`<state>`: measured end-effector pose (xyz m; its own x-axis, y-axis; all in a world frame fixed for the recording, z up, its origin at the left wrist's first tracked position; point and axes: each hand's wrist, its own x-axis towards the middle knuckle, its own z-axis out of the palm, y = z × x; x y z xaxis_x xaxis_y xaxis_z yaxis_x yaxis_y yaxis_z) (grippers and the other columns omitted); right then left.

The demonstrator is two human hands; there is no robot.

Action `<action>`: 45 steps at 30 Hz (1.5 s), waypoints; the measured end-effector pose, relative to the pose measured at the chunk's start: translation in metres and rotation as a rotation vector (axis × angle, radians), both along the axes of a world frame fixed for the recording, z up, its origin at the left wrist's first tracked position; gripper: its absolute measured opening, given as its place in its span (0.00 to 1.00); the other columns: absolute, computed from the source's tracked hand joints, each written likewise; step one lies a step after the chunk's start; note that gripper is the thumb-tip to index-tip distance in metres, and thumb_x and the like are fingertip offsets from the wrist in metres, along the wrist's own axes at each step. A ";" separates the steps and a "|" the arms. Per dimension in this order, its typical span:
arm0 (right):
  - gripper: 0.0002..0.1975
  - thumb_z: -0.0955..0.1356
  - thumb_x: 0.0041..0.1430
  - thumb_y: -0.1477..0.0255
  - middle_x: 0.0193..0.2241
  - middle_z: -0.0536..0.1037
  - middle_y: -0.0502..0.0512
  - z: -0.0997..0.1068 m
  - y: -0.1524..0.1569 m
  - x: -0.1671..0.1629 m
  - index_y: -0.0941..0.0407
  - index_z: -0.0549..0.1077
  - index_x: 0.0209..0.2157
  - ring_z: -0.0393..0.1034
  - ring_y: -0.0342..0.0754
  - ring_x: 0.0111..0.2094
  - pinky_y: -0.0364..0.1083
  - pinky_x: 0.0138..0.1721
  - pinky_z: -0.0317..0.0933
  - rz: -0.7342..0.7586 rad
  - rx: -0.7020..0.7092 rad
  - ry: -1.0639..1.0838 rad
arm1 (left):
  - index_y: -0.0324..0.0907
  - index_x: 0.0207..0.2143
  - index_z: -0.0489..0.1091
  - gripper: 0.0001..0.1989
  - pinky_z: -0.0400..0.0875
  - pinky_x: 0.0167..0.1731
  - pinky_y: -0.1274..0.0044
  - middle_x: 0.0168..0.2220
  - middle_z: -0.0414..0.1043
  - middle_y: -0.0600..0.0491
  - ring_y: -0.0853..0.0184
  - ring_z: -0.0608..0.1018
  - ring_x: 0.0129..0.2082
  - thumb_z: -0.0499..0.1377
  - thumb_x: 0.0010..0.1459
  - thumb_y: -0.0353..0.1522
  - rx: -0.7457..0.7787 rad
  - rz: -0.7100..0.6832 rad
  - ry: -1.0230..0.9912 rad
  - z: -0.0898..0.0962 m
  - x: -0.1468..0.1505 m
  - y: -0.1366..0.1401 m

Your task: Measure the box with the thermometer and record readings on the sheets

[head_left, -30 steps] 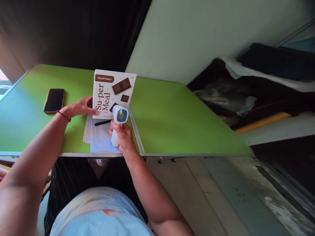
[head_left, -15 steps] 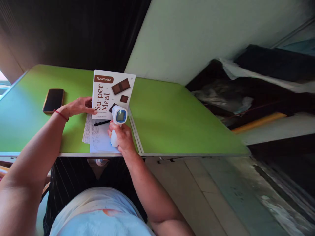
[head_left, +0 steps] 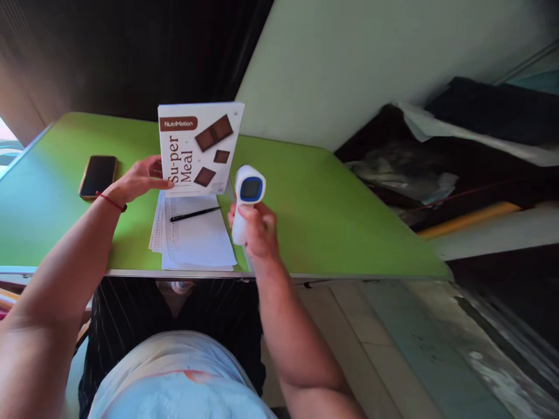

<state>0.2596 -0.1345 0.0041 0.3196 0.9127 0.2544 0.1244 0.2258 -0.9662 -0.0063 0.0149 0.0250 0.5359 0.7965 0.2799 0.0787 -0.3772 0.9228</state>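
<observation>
My left hand (head_left: 146, 177) grips the lower left edge of a white box (head_left: 207, 148) marked "Su-per Meal", thumb on its front and the other fingers partly hidden behind. The box is held upright, its printed front facing me. My right hand (head_left: 257, 227) is wrapped around the handle of a white infrared thermometer (head_left: 248, 186), whose blue-rimmed screen faces me and looks dark. The thermometer is to the right of the box, apart from it. Below the box, printed paper sheets (head_left: 201, 241) lie on the table with a black pen (head_left: 194, 214) across them.
A phone (head_left: 98, 176) in a brown case lies left of my left hand on the green table (head_left: 332, 221). A pale wall (head_left: 327, 70) and a dark panel (head_left: 131, 52) stand behind. Right of the table is a shelf with dark cloth (head_left: 493, 110) and plastic.
My right hand has moved the thermometer right and slightly up, away from the box front, and its screen has gone darker. My left hand has raised the box a little, uncovering more paper and pen.
</observation>
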 end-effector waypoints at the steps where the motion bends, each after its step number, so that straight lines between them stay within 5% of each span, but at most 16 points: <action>1: 0.15 0.69 0.54 0.54 0.22 0.70 0.47 0.000 0.007 0.015 0.51 0.71 0.30 0.62 0.45 0.24 0.46 0.26 0.58 -0.059 0.020 -0.163 | 0.36 0.55 0.75 0.33 0.76 0.59 0.56 0.52 0.82 0.41 0.50 0.83 0.54 0.77 0.46 0.34 0.027 0.034 -0.027 -0.002 0.000 0.003; 3: 0.15 0.70 0.54 0.55 0.28 0.75 0.51 -0.002 0.024 0.044 0.52 0.74 0.34 0.67 0.48 0.29 0.48 0.30 0.61 -0.105 -0.005 -0.486 | 0.36 0.56 0.74 0.34 0.74 0.61 0.55 0.54 0.80 0.41 0.49 0.81 0.56 0.77 0.46 0.33 0.082 0.097 -0.058 -0.007 -0.001 0.008; 6: 0.15 0.72 0.56 0.59 0.34 0.79 0.59 -0.006 0.048 0.073 0.55 0.77 0.39 0.71 0.53 0.32 0.49 0.32 0.61 -0.119 -0.226 -0.869 | 0.37 0.58 0.72 0.36 0.74 0.61 0.55 0.56 0.79 0.41 0.48 0.80 0.58 0.74 0.46 0.31 0.131 0.130 -0.050 -0.017 0.000 0.016; 11: 0.17 0.71 0.62 0.60 0.43 0.83 0.63 -0.018 0.066 0.090 0.55 0.79 0.47 0.78 0.60 0.40 0.51 0.37 0.66 -0.077 -0.387 -1.121 | 0.38 0.61 0.71 0.35 0.74 0.62 0.56 0.57 0.79 0.42 0.49 0.79 0.59 0.69 0.48 0.28 0.183 0.067 0.022 -0.027 0.005 0.021; 15: 0.19 0.69 0.67 0.59 0.47 0.83 0.67 -0.022 0.065 0.092 0.56 0.80 0.51 0.77 0.63 0.45 0.56 0.42 0.69 -0.052 -0.334 -1.190 | 0.39 0.62 0.71 0.33 0.72 0.64 0.56 0.58 0.79 0.43 0.50 0.79 0.60 0.68 0.51 0.29 0.183 0.034 0.060 -0.028 0.006 0.020; 20: 0.14 0.66 0.69 0.68 0.48 0.82 0.66 -0.017 0.058 0.063 0.55 0.84 0.48 0.74 0.64 0.51 0.61 0.51 0.67 -0.058 -0.014 -1.241 | 0.39 0.62 0.70 0.33 0.72 0.64 0.57 0.60 0.77 0.42 0.50 0.78 0.62 0.68 0.53 0.30 0.168 0.048 0.137 -0.024 0.007 0.016; 23: 0.15 0.66 0.70 0.71 0.45 0.82 0.63 -0.014 0.056 0.036 0.53 0.84 0.50 0.74 0.61 0.49 0.59 0.52 0.65 0.153 0.041 -1.305 | 0.39 0.62 0.69 0.31 0.76 0.60 0.59 0.59 0.77 0.40 0.49 0.79 0.59 0.67 0.56 0.30 0.179 0.223 0.404 -0.006 0.012 0.004; 25: 0.15 0.65 0.71 0.72 0.44 0.82 0.63 -0.013 0.057 0.023 0.54 0.84 0.49 0.73 0.61 0.49 0.58 0.51 0.64 0.210 0.020 -1.376 | 0.36 0.58 0.71 0.28 0.76 0.57 0.56 0.56 0.77 0.37 0.45 0.79 0.57 0.70 0.57 0.33 0.183 0.427 0.830 0.011 0.016 -0.016; 27: 0.15 0.65 0.72 0.72 0.43 0.82 0.63 -0.013 0.057 0.018 0.56 0.84 0.44 0.73 0.60 0.47 0.57 0.52 0.63 0.241 0.013 -1.428 | 0.31 0.52 0.74 0.25 0.73 0.57 0.48 0.56 0.74 0.31 0.35 0.77 0.58 0.73 0.56 0.36 0.220 0.464 0.959 0.025 0.018 -0.047; 29: 0.14 0.65 0.72 0.73 0.40 0.82 0.63 -0.012 0.056 0.019 0.57 0.84 0.40 0.73 0.59 0.46 0.57 0.52 0.62 0.271 0.028 -1.444 | 0.33 0.49 0.76 0.19 0.75 0.54 0.51 0.52 0.75 0.34 0.38 0.78 0.56 0.68 0.64 0.39 0.395 0.408 1.129 0.031 0.019 -0.089; 34: 0.07 0.69 0.66 0.75 0.34 0.79 0.59 -0.008 0.040 0.027 0.55 0.78 0.32 0.73 0.57 0.43 0.56 0.50 0.64 0.189 0.061 -1.240 | 0.38 0.51 0.76 0.13 0.82 0.47 0.66 0.51 0.80 0.40 0.56 0.82 0.48 0.55 0.75 0.36 0.874 0.029 0.793 -0.005 0.007 -0.186; 37: 0.03 0.69 0.64 0.70 0.31 0.77 0.54 -0.005 0.018 0.018 0.52 0.76 0.34 0.73 0.52 0.37 0.53 0.44 0.67 0.048 0.112 -0.856 | 0.38 0.52 0.76 0.12 0.83 0.49 0.66 0.48 0.82 0.42 0.56 0.83 0.53 0.54 0.75 0.29 1.025 0.086 0.640 -0.035 -0.003 -0.215; 41: 0.07 0.69 0.58 0.63 0.24 0.72 0.46 -0.003 -0.017 -0.020 0.51 0.71 0.31 0.66 0.44 0.25 0.47 0.31 0.65 0.035 0.135 -0.289 | 0.43 0.60 0.73 0.18 0.82 0.55 0.65 0.55 0.82 0.44 0.58 0.83 0.56 0.56 0.72 0.23 1.028 0.185 0.586 -0.057 -0.004 -0.225; 45: 0.05 0.69 0.53 0.65 0.22 0.74 0.45 -0.007 -0.047 -0.057 0.51 0.74 0.30 0.67 0.43 0.23 0.45 0.27 0.64 0.101 0.066 -0.119 | 0.42 0.57 0.75 0.16 0.82 0.54 0.67 0.52 0.83 0.45 0.59 0.85 0.54 0.56 0.72 0.23 1.009 0.249 0.529 -0.064 0.006 -0.224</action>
<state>0.2028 -0.1813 -0.0029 0.1915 0.9187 0.3454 0.2107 0.3052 -0.9287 -0.0007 -0.2096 -0.0389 0.6357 0.4395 0.6345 0.5393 -0.8411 0.0423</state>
